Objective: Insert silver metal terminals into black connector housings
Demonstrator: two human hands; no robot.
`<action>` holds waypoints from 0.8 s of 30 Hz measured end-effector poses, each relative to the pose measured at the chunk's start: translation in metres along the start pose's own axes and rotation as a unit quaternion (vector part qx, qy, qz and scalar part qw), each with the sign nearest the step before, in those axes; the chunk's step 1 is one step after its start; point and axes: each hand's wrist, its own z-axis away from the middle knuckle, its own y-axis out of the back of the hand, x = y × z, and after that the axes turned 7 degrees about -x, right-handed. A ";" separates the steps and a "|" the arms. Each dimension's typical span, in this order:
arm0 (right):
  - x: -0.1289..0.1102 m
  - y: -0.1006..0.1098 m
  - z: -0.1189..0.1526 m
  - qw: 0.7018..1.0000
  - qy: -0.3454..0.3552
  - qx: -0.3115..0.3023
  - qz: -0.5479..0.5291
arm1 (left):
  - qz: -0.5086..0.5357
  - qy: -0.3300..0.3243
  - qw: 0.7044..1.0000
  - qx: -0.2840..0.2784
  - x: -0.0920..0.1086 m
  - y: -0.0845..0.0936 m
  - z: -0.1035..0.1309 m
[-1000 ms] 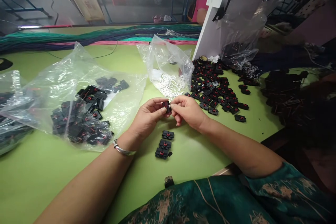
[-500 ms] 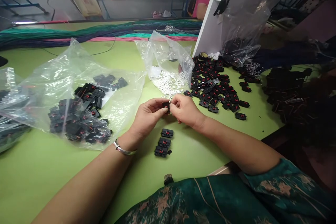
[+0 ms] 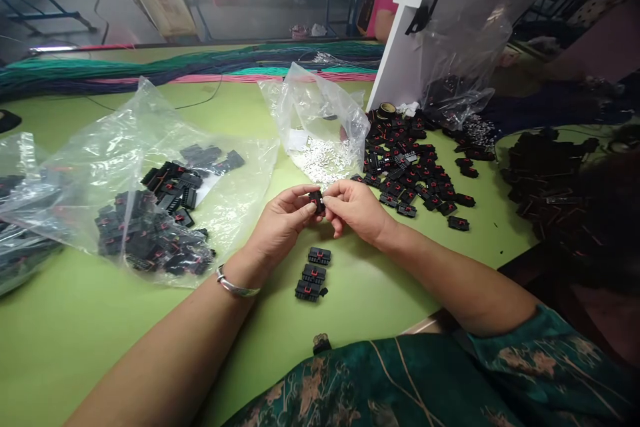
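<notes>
A black plastic connector housing [image 3: 316, 201] with a red clip is pinched between the thumb and fingers of my left hand [image 3: 286, 217]. From the other side, my right hand [image 3: 357, 210] closes its thumb and forefinger at the housing's edge, on a small white piece [image 3: 323, 200] mostly covered by the fingertips. Below my hands, a column of three like connector housings [image 3: 313, 273] lies on the green table [image 3: 240, 347]. Just beyond my fingers stands a clear plastic bag [image 3: 325, 100] with many small white pieces [image 3: 325, 157] in its mouth.
On the left, a large clear bag [image 3: 240, 187] holds more black housings. A loose pile of housings [image 3: 415, 167] spreads at the right, beside a white upright panel [image 3: 400, 60] and a tape roll [image 3: 387, 109]. Bundled wires [image 3: 200, 67] run along the back. Another person's arm [image 3: 384, 23] shows behind the panel.
My right fingertips have come down slightly against the housing, and its other fingers have loosened a little. The housing is turned so more of its face shows. My left hand keeps its hold.
</notes>
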 end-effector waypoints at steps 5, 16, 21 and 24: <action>0.000 -0.002 -0.001 0.997 -0.012 0.024 0.072 | -0.065 -0.021 0.997 0.026 -0.001 -0.006 0.002; 0.001 -0.003 0.002 0.999 0.027 0.006 0.035 | 0.008 -0.026 1.000 0.001 0.003 -0.005 0.001; 0.002 0.000 0.002 0.999 0.015 -0.001 0.030 | -0.021 -0.026 0.999 -0.005 0.000 -0.003 0.001; 0.003 -0.002 0.000 0.997 0.010 0.026 0.072 | -0.065 -0.045 0.997 0.010 -0.002 -0.005 0.002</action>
